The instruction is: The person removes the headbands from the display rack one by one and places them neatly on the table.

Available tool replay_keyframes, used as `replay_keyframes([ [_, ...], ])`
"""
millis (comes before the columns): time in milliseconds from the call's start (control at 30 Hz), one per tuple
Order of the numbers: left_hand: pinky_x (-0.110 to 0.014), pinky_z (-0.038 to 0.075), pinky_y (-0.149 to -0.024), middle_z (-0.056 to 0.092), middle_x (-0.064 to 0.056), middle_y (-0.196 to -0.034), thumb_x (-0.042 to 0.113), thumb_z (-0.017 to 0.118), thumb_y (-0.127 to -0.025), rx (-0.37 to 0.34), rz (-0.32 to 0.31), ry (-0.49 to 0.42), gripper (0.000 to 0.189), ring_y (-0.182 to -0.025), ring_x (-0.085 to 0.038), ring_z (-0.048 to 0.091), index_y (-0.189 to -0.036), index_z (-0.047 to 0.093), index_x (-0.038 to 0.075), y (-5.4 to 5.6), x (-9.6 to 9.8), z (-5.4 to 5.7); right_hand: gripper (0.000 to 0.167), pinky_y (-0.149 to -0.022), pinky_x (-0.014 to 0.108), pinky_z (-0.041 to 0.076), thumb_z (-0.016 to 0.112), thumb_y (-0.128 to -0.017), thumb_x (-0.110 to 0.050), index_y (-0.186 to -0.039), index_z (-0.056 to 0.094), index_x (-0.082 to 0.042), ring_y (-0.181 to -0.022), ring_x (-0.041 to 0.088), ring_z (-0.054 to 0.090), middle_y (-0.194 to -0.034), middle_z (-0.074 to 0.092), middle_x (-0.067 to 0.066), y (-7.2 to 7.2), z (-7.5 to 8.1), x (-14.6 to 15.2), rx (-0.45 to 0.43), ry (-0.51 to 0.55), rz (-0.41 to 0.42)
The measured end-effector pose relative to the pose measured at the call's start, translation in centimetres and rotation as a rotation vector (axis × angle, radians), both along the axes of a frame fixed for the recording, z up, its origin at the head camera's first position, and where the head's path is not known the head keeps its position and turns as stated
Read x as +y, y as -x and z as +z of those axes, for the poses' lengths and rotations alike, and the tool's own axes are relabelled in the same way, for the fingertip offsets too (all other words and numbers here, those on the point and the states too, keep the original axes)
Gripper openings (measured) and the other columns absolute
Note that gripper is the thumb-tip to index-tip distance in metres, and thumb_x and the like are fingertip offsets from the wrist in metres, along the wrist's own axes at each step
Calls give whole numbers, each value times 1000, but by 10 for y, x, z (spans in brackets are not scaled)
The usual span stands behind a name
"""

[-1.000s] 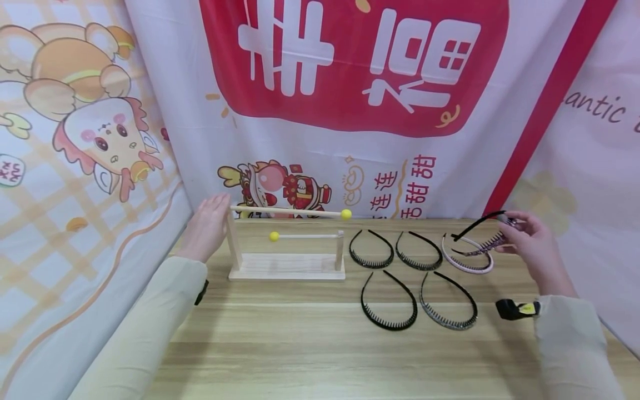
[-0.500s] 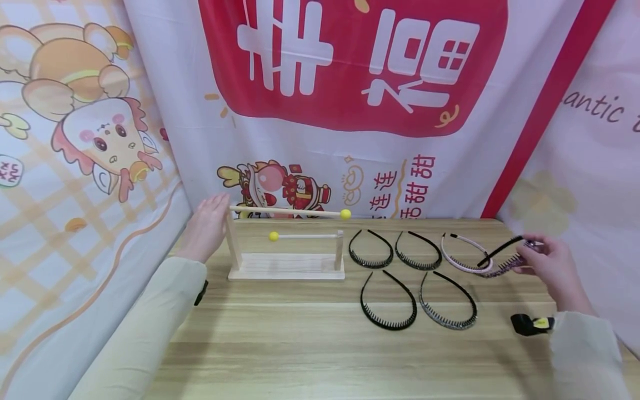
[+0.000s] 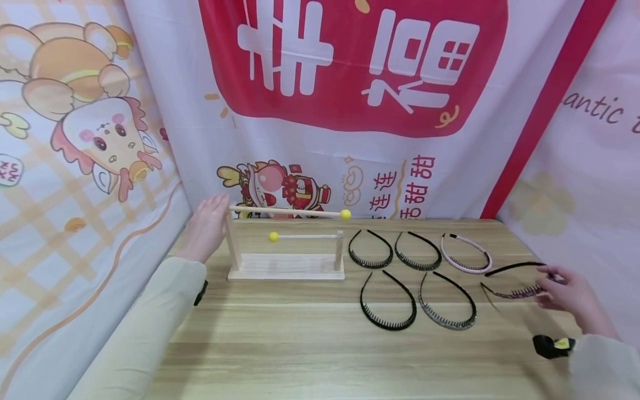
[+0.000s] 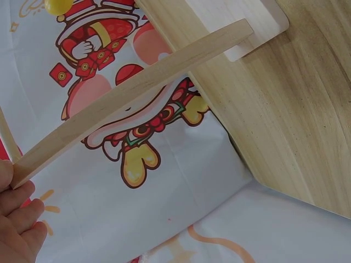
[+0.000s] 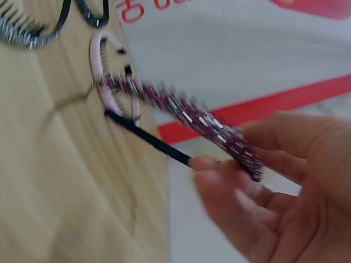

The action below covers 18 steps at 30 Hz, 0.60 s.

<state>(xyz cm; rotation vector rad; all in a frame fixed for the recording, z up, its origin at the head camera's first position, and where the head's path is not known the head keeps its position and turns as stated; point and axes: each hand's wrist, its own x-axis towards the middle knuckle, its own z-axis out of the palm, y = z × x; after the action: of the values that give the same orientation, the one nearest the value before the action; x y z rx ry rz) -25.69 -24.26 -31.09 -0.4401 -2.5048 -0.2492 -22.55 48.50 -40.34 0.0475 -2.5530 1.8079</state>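
Observation:
My right hand (image 3: 570,291) pinches a headband (image 5: 192,115) covered in purple and silver beads, with comb teeth inside and black ends. It is held just over the table at the right, its open ends pointing left in the head view. My left hand (image 3: 206,228) grips the top of the left post of a wooden display stand (image 3: 287,266). In the left wrist view, thumb and fingers sit on either side of the top of the post (image 4: 137,87). The stand has two horizontal rods, each tipped with a yellow ball (image 3: 345,214).
Several headbands lie right of the stand: a pink one (image 3: 469,240) nearest the right hand, a black one (image 3: 414,305), a silver glittery one (image 3: 450,322) and other dark ones. Printed curtains (image 3: 350,122) border the wooden table (image 3: 300,344) behind and on both sides.
My right hand has carried the beaded headband right and toward the front, off the pink headband and lower over the table. The left hand has stayed on the stand.

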Motion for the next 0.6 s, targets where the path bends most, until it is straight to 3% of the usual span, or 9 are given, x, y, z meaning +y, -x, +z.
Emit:
replay_keyframes([
  [33,-49,22,-108,42,-30,-130,-4,46,-91,1,1,-2,39,-121,-44,39,-129,41,-14,0,0,0,22,-58,37,57,55,-93,-15,-113,59,-8,-64,22,65,-78,57,6,-4,1,1,-49,-55,1],
  [100,-50,22,-108,43,-31,-130,-5,47,-91,7,1,-4,39,-121,-44,39,-128,41,-14,-1,0,1,10,-60,37,57,55,-94,-18,-98,63,-20,-65,23,65,-78,58,6,-11,3,3,-143,-63,18],
  [200,-50,23,-107,44,-30,-129,-5,47,-91,16,-4,-11,39,-120,-44,39,-128,41,-14,-1,1,2,10,-64,36,57,51,-96,-23,-93,61,-21,-67,21,64,-80,59,8,-22,8,-1,-283,-130,84],
  [300,-50,23,-107,44,-31,-129,-5,48,-91,20,-8,-11,39,-120,-44,40,-128,42,-14,-2,2,2,17,-62,33,57,46,-98,-21,-93,58,-10,-68,19,63,-81,59,7,-29,5,-3,-353,-163,206],
  [467,-51,23,-107,44,-31,-128,-5,49,-90,23,-10,-6,40,-119,-45,40,-128,42,-14,-1,1,0,16,-58,27,55,43,-98,-14,-94,52,0,-66,16,62,-82,63,9,-29,-11,-3,-413,8,426],
  [600,-51,23,-107,44,-31,-128,-5,49,-90,24,-10,-6,39,-119,-45,40,-128,42,-14,0,1,0,23,-56,22,52,42,-98,-12,-99,44,11,-65,14,61,-80,63,10,-28,-21,-5,-488,127,493],
])
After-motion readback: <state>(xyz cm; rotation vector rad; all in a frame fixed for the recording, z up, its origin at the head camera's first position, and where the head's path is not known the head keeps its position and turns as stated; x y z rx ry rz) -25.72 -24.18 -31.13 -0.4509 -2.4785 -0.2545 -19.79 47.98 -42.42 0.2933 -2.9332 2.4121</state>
